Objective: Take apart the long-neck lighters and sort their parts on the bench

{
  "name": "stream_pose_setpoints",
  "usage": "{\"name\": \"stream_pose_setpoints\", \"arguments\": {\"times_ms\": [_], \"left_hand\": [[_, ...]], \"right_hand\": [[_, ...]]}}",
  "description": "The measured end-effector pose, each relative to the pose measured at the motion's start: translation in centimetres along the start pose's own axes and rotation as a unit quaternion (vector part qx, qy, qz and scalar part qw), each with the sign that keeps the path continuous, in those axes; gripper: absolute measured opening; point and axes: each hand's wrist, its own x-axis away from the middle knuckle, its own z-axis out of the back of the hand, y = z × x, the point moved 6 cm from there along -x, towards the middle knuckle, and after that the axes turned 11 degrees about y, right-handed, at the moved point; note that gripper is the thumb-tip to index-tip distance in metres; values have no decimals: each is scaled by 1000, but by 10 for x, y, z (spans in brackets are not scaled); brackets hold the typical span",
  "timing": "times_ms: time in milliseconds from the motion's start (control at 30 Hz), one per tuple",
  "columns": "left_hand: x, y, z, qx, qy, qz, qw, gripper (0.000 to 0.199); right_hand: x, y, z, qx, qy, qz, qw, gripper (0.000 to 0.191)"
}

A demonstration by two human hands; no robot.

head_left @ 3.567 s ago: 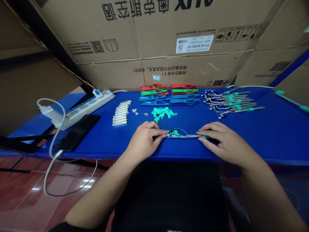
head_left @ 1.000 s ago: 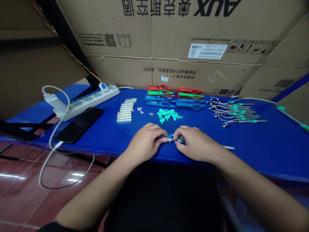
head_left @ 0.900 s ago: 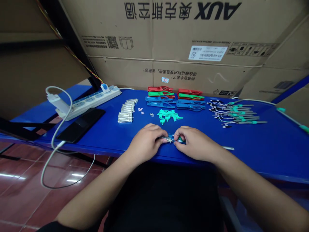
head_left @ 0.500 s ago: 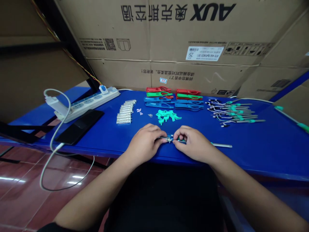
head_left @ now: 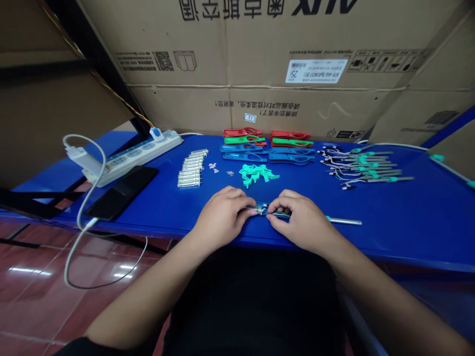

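Near the front edge of the table, my left hand point(head_left: 222, 215) is closed, thumb and fingers pinching the left end of a blue plastic casing point(head_left: 263, 204) with a small metallic part point(head_left: 260, 210) in it. My right hand point(head_left: 302, 217) is closed too, its fingertips on the casing and thin wires just to the right. From under the right hand a flat silver rod point(head_left: 347, 221) with a teal collar sticks out to the right. Much of the casing is hidden by the fingers. Beyond the hands lies a pile of small teal plastic pieces point(head_left: 256, 174).
Red, green and blue casings point(head_left: 291, 157) are stacked at the back. A row of metallic cylinders point(head_left: 191, 170) and tiny loose parts point(head_left: 213, 168) lie left; rods with wires point(head_left: 374, 168) lie right. A phone point(head_left: 122, 193) and power strip point(head_left: 133, 155) are far left. Cardboard point(head_left: 256, 44) stands behind.
The camera view has shifted slightly. Both hands keep nearly the same pinching grip on the casing, with only small finger movement.
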Motion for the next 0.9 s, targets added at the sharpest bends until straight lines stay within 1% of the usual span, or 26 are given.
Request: {"name": "stream_pose_setpoints", "arguments": {"times_ms": [167,433,900], "left_hand": [[-1,1,0,-2,5,-5,1000,14],[0,6,3,0,13,-11,1000,15],[0,9,2,9,20,-16,1000,18]], "right_hand": [[-1,1,0,-5,-4,8,1000,10],[-3,5,-1,-42,-8,-9,999,12],[-2,5,-1,-46,10,4,999,12]]}}
